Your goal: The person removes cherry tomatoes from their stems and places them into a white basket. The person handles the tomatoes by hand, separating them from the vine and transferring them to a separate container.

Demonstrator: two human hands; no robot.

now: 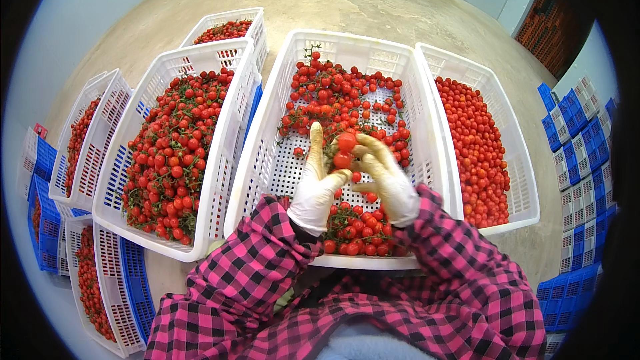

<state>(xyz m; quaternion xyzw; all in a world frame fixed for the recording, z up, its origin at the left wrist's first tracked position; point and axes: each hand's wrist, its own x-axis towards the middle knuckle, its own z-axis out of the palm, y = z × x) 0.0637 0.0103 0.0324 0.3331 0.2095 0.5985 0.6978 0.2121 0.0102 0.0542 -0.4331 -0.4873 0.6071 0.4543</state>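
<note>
My left hand, in a white glove stained yellow-brown at the fingers, holds a small cherry tomato cluster over the middle crate. Curled at the cluster's right side is my gloved right hand; whether it grips a tomato cannot be made out. Below both hands, the white plastic crate has a slatted floor, partly bare at the left. Cherry tomatoes on green stems cover its far part. Another heap of tomatoes with stems lies at its near end, partly hidden by my wrists.
At right, a white crate holds loose stemless cherry tomatoes. A left-hand crate is heaped with tomatoes on stems. More filled crates stand further left and behind. Stacked blue and white crates line the right side.
</note>
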